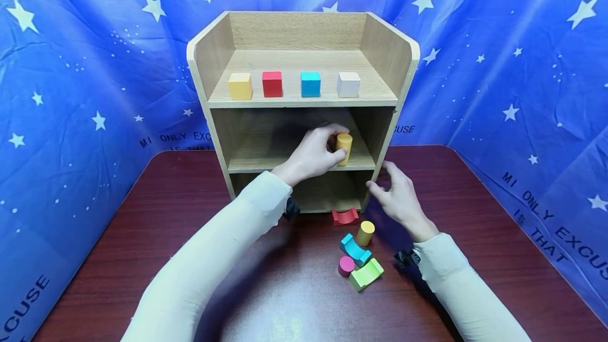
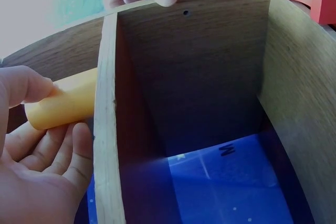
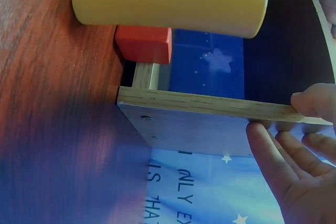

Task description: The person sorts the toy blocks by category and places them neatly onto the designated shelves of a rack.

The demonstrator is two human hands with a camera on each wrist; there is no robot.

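Observation:
My left hand (image 1: 315,152) pinches a yellow cylinder block (image 1: 344,149) between thumb and fingers. The cylinder stands upright at the right part of the middle level of a wooden shelf (image 1: 304,103). In the left wrist view, the same cylinder (image 2: 65,100) shows between the left thumb and fingers, partly behind a shelf board. My right hand (image 1: 401,197) holds the shelf's right side panel (image 3: 210,104) near its front edge. The right wrist view has the thumb on the edge and the fingers along the outer face.
Yellow (image 1: 240,86), red (image 1: 272,84), blue (image 1: 311,84) and white (image 1: 349,85) cubes line the top level. On the table before the shelf lie red (image 1: 344,217), blue (image 1: 355,250) and green (image 1: 366,275) arched blocks, another yellow cylinder (image 1: 366,233) and a pink cylinder (image 1: 346,266).

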